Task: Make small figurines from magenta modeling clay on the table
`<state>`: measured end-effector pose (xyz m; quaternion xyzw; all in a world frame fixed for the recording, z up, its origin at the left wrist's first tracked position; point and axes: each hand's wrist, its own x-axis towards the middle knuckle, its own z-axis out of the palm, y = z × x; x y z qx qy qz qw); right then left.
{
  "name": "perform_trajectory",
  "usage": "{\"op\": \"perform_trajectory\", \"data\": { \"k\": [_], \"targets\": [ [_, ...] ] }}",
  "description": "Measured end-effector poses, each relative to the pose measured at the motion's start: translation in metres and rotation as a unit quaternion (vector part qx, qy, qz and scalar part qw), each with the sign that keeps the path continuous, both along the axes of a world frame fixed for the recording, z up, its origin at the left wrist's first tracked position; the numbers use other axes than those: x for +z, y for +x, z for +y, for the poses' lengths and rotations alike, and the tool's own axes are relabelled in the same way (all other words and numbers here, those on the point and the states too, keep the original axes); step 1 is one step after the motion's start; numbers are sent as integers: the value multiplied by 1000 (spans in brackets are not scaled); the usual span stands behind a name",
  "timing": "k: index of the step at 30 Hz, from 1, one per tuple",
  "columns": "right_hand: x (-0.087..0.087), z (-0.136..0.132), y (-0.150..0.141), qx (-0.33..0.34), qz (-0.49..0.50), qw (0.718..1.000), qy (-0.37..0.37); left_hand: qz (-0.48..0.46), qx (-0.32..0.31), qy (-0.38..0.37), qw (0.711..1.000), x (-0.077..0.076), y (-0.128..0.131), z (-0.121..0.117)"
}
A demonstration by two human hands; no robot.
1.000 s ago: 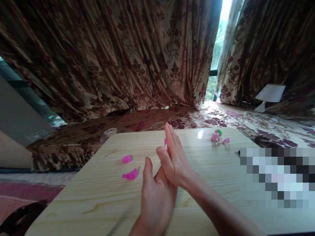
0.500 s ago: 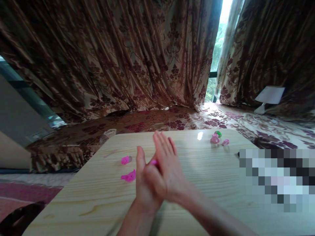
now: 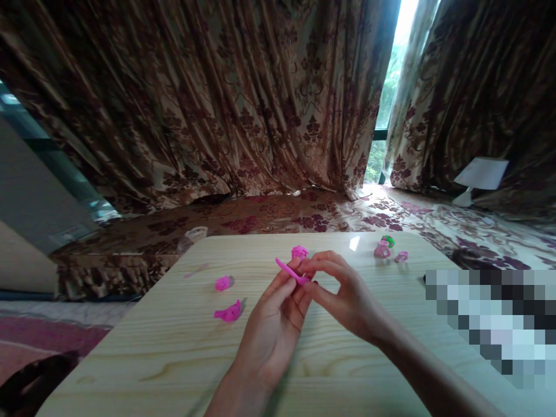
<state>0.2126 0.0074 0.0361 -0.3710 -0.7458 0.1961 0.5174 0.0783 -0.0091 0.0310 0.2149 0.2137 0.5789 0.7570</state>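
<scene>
The left hand (image 3: pixel 271 333) holds a pink roll (image 3: pixel 289 271) between thumb and fingers, palm turned up, above the table (image 3: pixel 174 347). The right hand (image 3: pixel 351 295) has its thumb and fingertips bent in close at the roll's right end; whether they grip it or only touch it, I cannot tell. The left hand probably serves as a rest, leaving both ends of the roll within reach. The roll is slim, smooth and slightly curved, and looks soft, like clay. Just beyond the fingers is a crumpled pink rosette (image 3: pixel 299 252). To the left lie a knobbly lump (image 3: pixel 222 283) and, nearer, a longer piece (image 3: pixel 229 312) with a narrow tail and a flared end, perhaps set apart so they don't stick together. At the far right, a green ball (image 3: pixel 388 241) sits behind a paler, hollow-looking cup (image 3: pixel 382 249), with a small pink loop (image 3: pixel 402 256) beside them. The tabletop is pale, glossy and wood-grained.
</scene>
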Motion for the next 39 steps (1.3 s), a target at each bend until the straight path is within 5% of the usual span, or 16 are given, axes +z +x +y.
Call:
{"op": "perform_trajectory", "data": {
  "k": [4,8,12,27,33,39],
  "targets": [
    [-7,1,-2,-49,-63,995,55,47,17,39,998,0,4,2],
    [-6,9,0,-14,-60,996,63,152,69,94,982,1,4,5],
    [-10,8,1,-9,-72,996,46,209,118,66,969,-7,-1,10],
    [-13,2,-22,27,-96,995,-2,274,111,44,954,-16,-31,8],
    [-14,5,-38,-10,-99,994,-36,276,199,7,940,-20,-92,11],
    [-29,21,-88,82,-130,986,-62,215,312,-1,925,-14,-152,4]
  ]
}}
